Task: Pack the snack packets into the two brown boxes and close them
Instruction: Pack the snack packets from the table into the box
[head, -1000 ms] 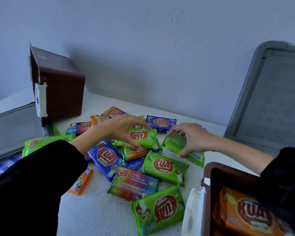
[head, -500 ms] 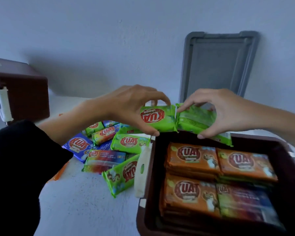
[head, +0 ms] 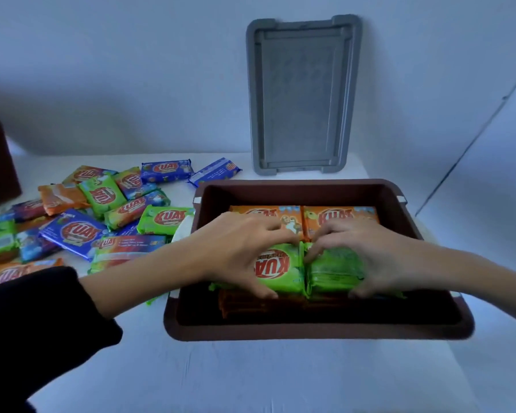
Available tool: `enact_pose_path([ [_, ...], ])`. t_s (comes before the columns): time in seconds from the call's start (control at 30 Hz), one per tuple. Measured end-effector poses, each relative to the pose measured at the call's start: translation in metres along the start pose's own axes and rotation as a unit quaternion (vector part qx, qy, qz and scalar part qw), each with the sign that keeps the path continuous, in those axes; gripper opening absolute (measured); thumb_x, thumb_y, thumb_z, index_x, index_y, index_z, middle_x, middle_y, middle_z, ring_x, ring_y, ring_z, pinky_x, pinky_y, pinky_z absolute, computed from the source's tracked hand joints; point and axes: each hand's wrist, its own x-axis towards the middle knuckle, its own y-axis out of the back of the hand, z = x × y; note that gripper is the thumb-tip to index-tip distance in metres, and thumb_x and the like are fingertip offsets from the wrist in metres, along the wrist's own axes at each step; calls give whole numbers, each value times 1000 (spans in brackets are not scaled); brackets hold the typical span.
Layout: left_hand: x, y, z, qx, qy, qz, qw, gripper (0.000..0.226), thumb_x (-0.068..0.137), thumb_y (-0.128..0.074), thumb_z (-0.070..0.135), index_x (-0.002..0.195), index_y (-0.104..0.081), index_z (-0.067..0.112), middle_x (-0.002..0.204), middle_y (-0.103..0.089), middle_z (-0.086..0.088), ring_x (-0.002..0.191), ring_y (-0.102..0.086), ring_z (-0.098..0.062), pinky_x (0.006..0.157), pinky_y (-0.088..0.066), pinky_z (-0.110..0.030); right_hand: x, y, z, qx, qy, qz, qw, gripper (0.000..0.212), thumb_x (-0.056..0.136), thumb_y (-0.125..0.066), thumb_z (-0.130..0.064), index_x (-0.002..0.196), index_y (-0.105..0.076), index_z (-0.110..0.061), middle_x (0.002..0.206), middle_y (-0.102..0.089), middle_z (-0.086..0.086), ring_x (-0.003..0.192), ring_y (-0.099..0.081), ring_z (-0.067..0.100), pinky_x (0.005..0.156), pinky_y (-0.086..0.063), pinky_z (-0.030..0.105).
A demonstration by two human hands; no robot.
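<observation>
Packets held above the brown box [head: 310, 332] a moment ago now lie on its near stacks: left hand [head: 239, 248] curls round the left green packet [head: 280, 269], right hand [head: 367, 254] round the right green packet [head: 334, 269]. Many loose packets [head: 102, 210] wait left of the left hand.

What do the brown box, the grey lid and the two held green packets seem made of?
Brown box: probably moulded plastic, smooth, rounded rim. Grey lid: likely matte plastic, moulded ridges. Green packets: glossy printed film, creased, reflecting light.
</observation>
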Motion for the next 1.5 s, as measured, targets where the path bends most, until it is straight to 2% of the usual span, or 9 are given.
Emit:
enact_pose_path([
  [0.1, 3, -11, 9, 69, 3, 23, 997, 77, 58, -70, 67, 120, -55, 23, 105, -63, 2, 89, -64, -16, 51, -36, -19, -3, -11, 3, -32, -2, -4, 999, 72, 61, -80, -20, 123, -49, -35, 127, -41, -10, 118, -37, 11, 100, -31, 26],
  [0.2, 2, -19, 13, 101, -1, 61, 993, 79, 51, -70, 71, 113, -60, 23, 96, -66, 2, 78, -66, -15, 41, -38, -19, -5, -15, 7, -49, -4, 11, 999, 76, 64, -80, -26, 130, -43, -32, 134, -42, -13, 124, -34, 9, 105, -28, 23],
  [0.47, 2, -19, 14, 123, -24, 51, 991, 74, 59, -64, 74, 111, -63, 21, 97, -65, -1, 76, -65, -17, 42, -41, -21, -4, -21, 18, -58, 19, 16, 998, 75, 66, -76, -45, 133, -44, -33, 136, -44, -15, 126, -34, 7, 105, -23, 20],
  [0.8, 2, -22, 11, 124, -50, 62, 989, 75, 60, -57, 79, 109, -66, 23, 95, -65, 3, 73, -65, -12, 42, -39, -18, -4, -27, 19, -40, 25, 42, 998, 68, 72, -74, -37, 133, -45, -33, 137, -43, -13, 128, -35, 7, 107, -28, 22],
  [0.9, 1, -18, 8, 51, -19, 70, 996, 69, 68, -39, 80, 102, -68, 27, 90, -63, 10, 73, -64, -8, 43, -34, -17, -3, -25, 20, -28, 24, 35, 999, 68, 69, -74, -45, 131, -47, -34, 135, -45, -13, 126, -37, 6, 107, -29, 24],
  [1.0, -3, -8, -3, -78, 30, 131, 988, 47, 80, -44, 65, 94, -69, 28, 89, -62, 12, 70, -61, -6, 48, -48, -27, -2, -14, 17, 39, 19, 71, 997, 60, 64, -72, -55, 118, -60, -32, 119, -60, -10, 111, -53, 7, 99, -42, 31],
  [1.1, -12, 6, -23, -133, 91, 181, 970, 36, 83, -47, 53, 96, -68, 26, 88, -62, 13, 69, -59, 0, 54, -52, -34, 4, 4, 14, 88, 12, 123, 988, 47, 69, -76, -41, 113, -63, -33, 108, -63, -11, 100, -57, 4, 89, -49, 25],
  [1.43, -64, 34, -115, -107, 254, 237, 932, 32, 82, -49, 48, 97, -68, 28, 88, -64, 11, 75, -62, -4, 65, -55, -37, 96, 54, -27, 91, 81, 182, 976, 41, 76, -73, -29, 115, -63, -31, 110, -63, -12, 101, -57, 4, 87, -50, 25],
  [1.5, -78, 33, -138, -100, 289, 232, 923, 26, 83, -54, 43, 100, -67, 28, 91, -63, 9, 79, -63, -8, 69, -55, -38, 126, 60, -36, 94, 91, 194, 972, 40, 77, -73, -27, 115, -63, -29, 107, -64, -9, 99, -57, 7, 84, -47, 18],
])
